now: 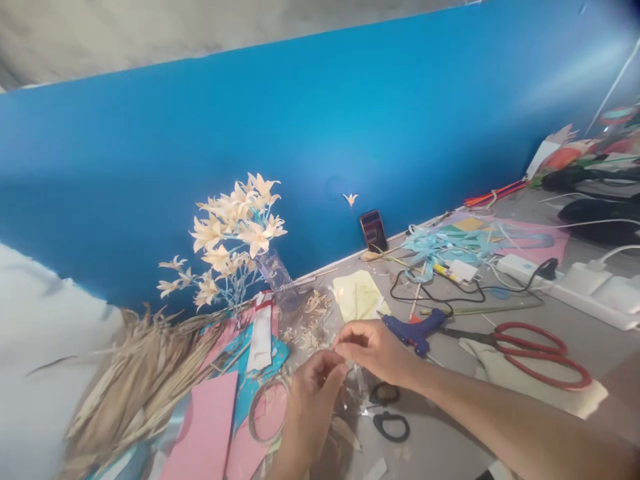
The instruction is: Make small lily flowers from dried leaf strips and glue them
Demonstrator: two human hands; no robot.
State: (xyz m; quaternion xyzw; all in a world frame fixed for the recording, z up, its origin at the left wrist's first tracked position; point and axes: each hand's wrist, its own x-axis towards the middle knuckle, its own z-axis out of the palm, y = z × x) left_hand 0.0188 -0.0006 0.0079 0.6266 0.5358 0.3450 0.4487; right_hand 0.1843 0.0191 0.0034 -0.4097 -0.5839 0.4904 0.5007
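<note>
My left hand (316, 390) and my right hand (373, 347) meet over the middle of the table, fingertips pinched close together. Whatever is between the fingers is too small and hidden to make out. Just beyond my right hand lies a blue glue gun (417, 330) on its side. Small scissors with black handles (391, 427) rest below my right wrist, their blades partly covered by something clear. A roll of tape (254, 415) is to the left of my left hand. Pale dried scraps (313, 337) are scattered behind my fingers.
Cream artificial flowers (240, 227) on blue stems stand at the left back. Dried husks (135, 380) and pink sheets (203, 427) lie left. To the right are large red-handled scissors (545, 353), blue ribbon (440, 247), cables and a power strip (600, 293). A phone (373, 231) leans on the blue wall.
</note>
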